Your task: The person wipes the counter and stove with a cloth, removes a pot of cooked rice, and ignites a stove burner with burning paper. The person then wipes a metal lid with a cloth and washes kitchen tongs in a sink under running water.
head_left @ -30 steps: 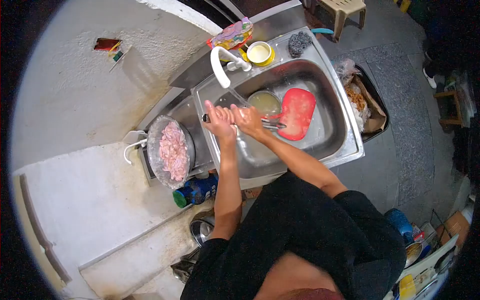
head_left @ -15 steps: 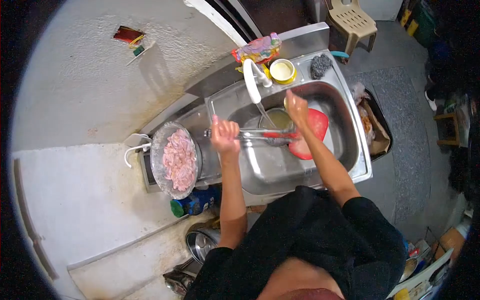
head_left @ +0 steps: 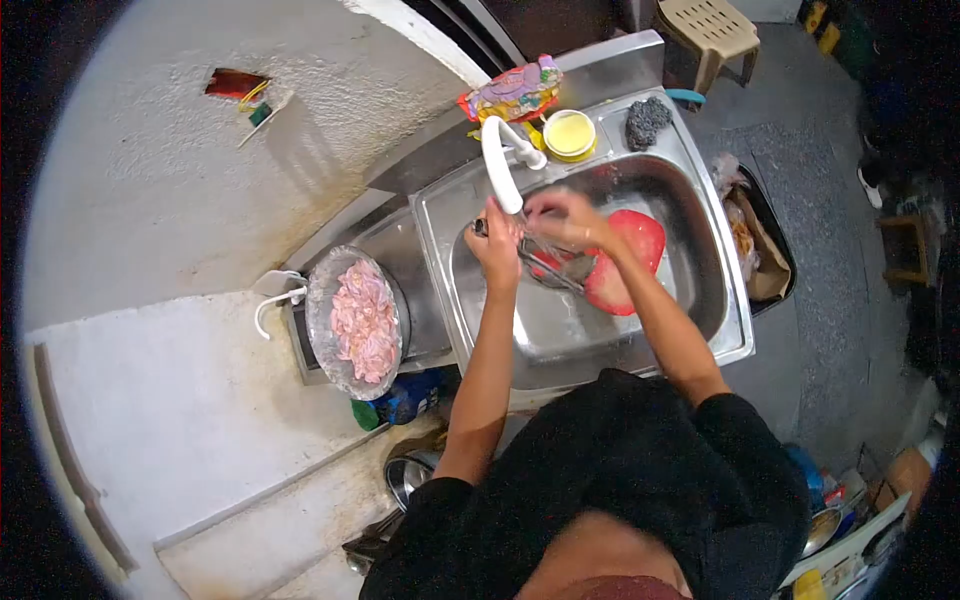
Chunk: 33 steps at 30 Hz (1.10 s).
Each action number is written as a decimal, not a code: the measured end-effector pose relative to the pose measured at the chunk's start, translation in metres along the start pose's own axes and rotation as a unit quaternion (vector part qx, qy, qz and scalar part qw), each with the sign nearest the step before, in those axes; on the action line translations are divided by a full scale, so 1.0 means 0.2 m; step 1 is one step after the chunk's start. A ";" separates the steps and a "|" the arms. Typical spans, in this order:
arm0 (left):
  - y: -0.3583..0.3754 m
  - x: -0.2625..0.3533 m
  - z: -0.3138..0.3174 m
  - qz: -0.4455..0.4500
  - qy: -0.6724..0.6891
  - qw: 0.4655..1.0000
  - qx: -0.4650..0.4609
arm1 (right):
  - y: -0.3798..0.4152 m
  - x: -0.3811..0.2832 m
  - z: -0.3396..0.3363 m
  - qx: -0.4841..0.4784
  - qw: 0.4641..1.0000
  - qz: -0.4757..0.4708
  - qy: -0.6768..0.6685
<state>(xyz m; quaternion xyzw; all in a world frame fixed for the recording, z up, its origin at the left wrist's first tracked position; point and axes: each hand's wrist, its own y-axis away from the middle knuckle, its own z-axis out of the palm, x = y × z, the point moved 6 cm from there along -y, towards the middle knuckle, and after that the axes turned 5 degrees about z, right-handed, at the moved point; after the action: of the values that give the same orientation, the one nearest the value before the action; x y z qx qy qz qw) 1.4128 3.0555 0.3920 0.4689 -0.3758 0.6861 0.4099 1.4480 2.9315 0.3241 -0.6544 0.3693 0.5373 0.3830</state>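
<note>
1. Two hands over the sink (head_left: 735,330), head view: left hand (head_left: 497,243) has its fingers closed around the handle end of the tongs (head_left: 545,258), under the white tap (head_left: 499,165).
2. Right hand (head_left: 560,217) is closed on the tongs partway along, above the red board (head_left: 630,262).
3. Left of the sink: bowl of raw meat (head_left: 364,320). Far side: yellow tub (head_left: 570,134), scrubber (head_left: 648,122).

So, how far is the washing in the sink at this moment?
Done: nothing looks set aside clean. In hand: the left hand and right hand hold metal tongs with red tips under the white curved tap, over the steel sink. Probably left: the red plastic cutting board lying in the basin.
</note>
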 end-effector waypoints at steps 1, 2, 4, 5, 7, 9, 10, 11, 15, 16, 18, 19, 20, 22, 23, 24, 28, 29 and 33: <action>-0.01 -0.01 0.02 -0.005 -0.003 1.000 -0.005 | 0.10 0.02 0.10 -0.032 0.995 -0.074 -0.051; -0.02 -0.01 0.01 -0.002 -0.068 0.996 0.059 | 0.18 0.00 0.16 -0.025 0.996 -0.072 -0.054; -0.03 0.02 0.01 0.038 -0.129 0.982 0.132 | 0.26 -0.01 0.22 0.075 0.989 -0.024 -0.127; -0.01 0.02 0.04 0.037 -0.134 0.982 0.128 | 0.24 0.00 0.23 0.080 0.988 -0.023 -0.131; 0.02 0.01 0.07 0.014 -0.078 0.989 0.123 | 0.19 0.04 0.27 0.093 0.995 0.020 -0.031; 0.05 0.08 0.04 0.048 -0.098 0.984 0.144 | 0.17 0.02 0.30 0.133 0.991 -0.018 0.004; 0.06 0.12 0.03 0.081 -0.109 0.976 0.169 | 0.17 0.00 0.29 0.168 0.983 -0.056 0.048; 0.05 0.13 -0.01 0.080 -0.111 0.977 0.165 | 0.17 -0.05 0.26 0.172 0.982 -0.055 0.046; -0.01 0.09 -0.08 -0.022 -0.002 0.988 0.153 | 0.15 -0.06 0.24 0.036 0.991 0.051 0.116; -0.01 0.04 -0.09 -0.051 -0.009 0.989 0.138 | 0.17 -0.10 0.19 0.028 0.992 0.063 0.107; -0.01 -0.09 -0.12 -0.081 0.010 0.991 0.101 | 0.20 -0.10 0.16 0.034 0.990 0.108 0.080; 0.02 -0.12 -0.08 -0.084 0.010 0.992 0.098 | 0.19 -0.05 0.16 0.038 0.990 0.110 0.080; 0.07 -0.16 -0.02 -0.103 -0.002 0.993 0.054 | 0.18 0.01 0.18 0.037 0.994 0.074 0.067; 0.15 -0.22 0.06 -0.184 0.002 0.983 -0.020 | 0.20 0.10 0.16 0.040 0.997 0.040 0.052; 0.15 -0.24 0.06 -0.186 0.000 0.982 -0.024 | 0.23 0.15 0.15 -0.008 0.998 0.046 0.051; 0.13 -0.25 0.05 -0.188 -0.009 0.982 -0.027 | 0.24 0.18 0.15 -0.056 0.996 0.053 0.050; 0.04 -0.21 0.01 -0.150 -0.002 0.988 -0.025 | 0.27 0.26 0.20 -0.234 0.938 0.232 -0.107; 0.05 -0.22 0.02 -0.153 -0.023 0.988 -0.009 | 0.22 0.15 0.19 -0.221 0.950 0.205 -0.078; 0.04 -0.13 0.04 -0.164 -0.031 0.985 -0.041 | 0.15 0.06 0.24 -0.223 0.941 0.147 -0.208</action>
<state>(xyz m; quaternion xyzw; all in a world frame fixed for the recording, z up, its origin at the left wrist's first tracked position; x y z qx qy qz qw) 1.4136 3.0399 0.3678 0.5276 -0.3342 0.5787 0.5245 1.4025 2.9604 0.3025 -0.5356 0.2437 0.7802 0.2122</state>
